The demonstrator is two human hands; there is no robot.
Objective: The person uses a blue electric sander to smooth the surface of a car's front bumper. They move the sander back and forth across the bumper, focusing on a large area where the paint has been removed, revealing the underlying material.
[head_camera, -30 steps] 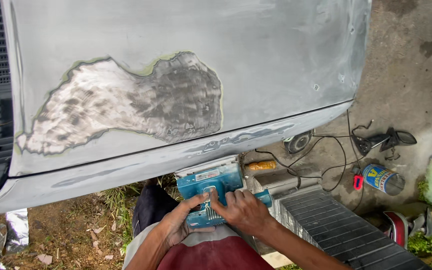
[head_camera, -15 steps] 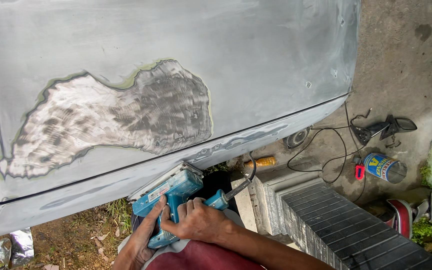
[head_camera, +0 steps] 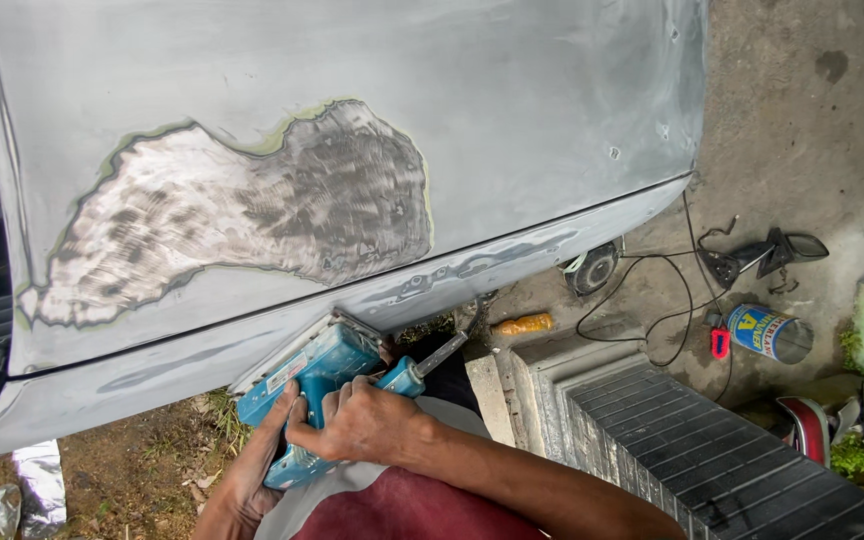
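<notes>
A blue electric sander (head_camera: 317,385) is held below the lower edge of a grey sanded car body panel (head_camera: 512,110). My right hand (head_camera: 357,420) grips the sander's handle from above. My left hand (head_camera: 252,475) holds the tool's lower end from the left. The sander's pad faces up toward the panel's lower strip (head_camera: 252,340) and looks close to it. A large patch of grey-white body filler (head_camera: 242,215) with a greenish rim covers the panel's left-centre.
A black power cord (head_camera: 652,300) trails over the concrete floor on the right, past a detached side mirror (head_camera: 767,255), a tin can (head_camera: 767,335) and an orange object (head_camera: 522,323). A dark ribbed grille (head_camera: 692,450) lies lower right. Dirt and foil scraps (head_camera: 37,480) at lower left.
The sander has been turned from lying flat in my lap to tilted with its pad toward the panel's lower edge. Both hands shifted left with it, and the view moved closer.
</notes>
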